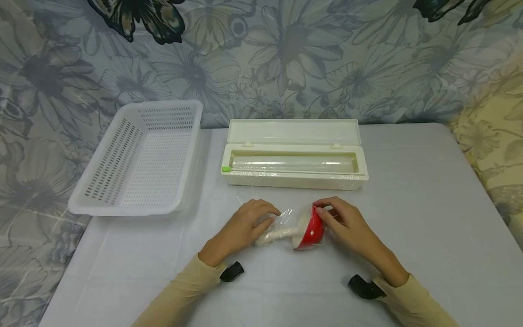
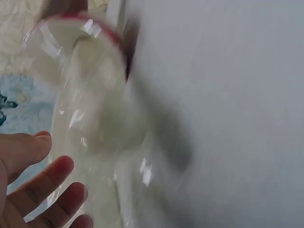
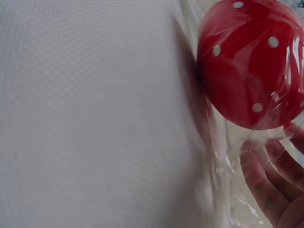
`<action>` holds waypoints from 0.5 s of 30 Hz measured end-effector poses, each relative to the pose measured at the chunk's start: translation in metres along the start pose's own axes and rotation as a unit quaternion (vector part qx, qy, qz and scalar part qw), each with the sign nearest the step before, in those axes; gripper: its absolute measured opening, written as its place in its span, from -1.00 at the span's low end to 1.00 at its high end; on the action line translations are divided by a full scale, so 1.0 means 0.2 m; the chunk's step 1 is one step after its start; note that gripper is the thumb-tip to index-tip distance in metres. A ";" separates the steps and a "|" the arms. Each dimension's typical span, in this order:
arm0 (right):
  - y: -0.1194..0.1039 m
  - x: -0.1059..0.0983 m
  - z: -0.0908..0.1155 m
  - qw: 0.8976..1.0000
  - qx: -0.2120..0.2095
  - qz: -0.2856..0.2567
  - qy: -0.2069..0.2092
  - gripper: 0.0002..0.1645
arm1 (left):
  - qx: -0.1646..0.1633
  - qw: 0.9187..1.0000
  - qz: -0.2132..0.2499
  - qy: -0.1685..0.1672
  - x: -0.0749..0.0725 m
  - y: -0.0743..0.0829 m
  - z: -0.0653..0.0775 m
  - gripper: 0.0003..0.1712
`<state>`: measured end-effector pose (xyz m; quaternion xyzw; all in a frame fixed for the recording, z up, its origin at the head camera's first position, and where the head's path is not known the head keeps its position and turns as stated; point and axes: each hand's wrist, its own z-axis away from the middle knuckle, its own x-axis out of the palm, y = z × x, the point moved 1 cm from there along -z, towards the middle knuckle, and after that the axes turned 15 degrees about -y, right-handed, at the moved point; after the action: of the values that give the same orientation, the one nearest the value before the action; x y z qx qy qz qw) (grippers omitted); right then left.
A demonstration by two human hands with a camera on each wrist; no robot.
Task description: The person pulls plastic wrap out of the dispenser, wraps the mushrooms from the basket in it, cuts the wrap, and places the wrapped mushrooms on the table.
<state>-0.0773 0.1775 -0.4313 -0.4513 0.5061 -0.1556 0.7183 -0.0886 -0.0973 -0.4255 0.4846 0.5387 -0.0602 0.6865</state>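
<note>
A mushroom-shaped object (image 1: 313, 231) lies tilted on its side over the table, its cap red with white dots and its pale stem (image 1: 282, 234) pointing left. Clear cling film (image 2: 76, 118) covers it, with glossy creases along the stem. At the cap's upper rim my right hand (image 1: 347, 222) pinches the edge between thumb and fingers. My left hand (image 1: 245, 222) is beside the stem end, fingers apart and loosely bent by the film. The right wrist view shows the dotted cap (image 3: 251, 66) under film, with fingertips at its edge.
Behind the hands stands a white cling film dispenser (image 1: 294, 181), lid raised, a roll inside and a green slider (image 1: 226, 169) at its left end. A white perforated basket (image 1: 185, 181) sits at the back left. A white cloth covers the table (image 1: 429, 195).
</note>
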 end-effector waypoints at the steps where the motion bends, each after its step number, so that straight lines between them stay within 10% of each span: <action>1: 0.00 -0.01 0.00 1.000 -0.007 0.004 0.002 -0.74 | -0.006 1.000 -0.003 0.009 -0.02 -0.01 0.01 -0.79; 8: -0.02 -0.10 -0.02 0.993 -0.070 0.046 0.081 -0.74 | -0.044 0.994 -0.033 0.093 -0.20 -0.08 0.05 -0.78; 15: -0.04 -0.25 -0.09 0.956 -0.180 0.158 0.169 -0.51 | -0.094 0.979 -0.049 0.174 -0.34 -0.14 0.08 -0.67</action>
<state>-0.1130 0.1980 -0.3965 -0.4548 0.7046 -0.0204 0.5444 -0.1234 -0.1530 -0.3899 0.3942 0.6762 0.0427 0.6209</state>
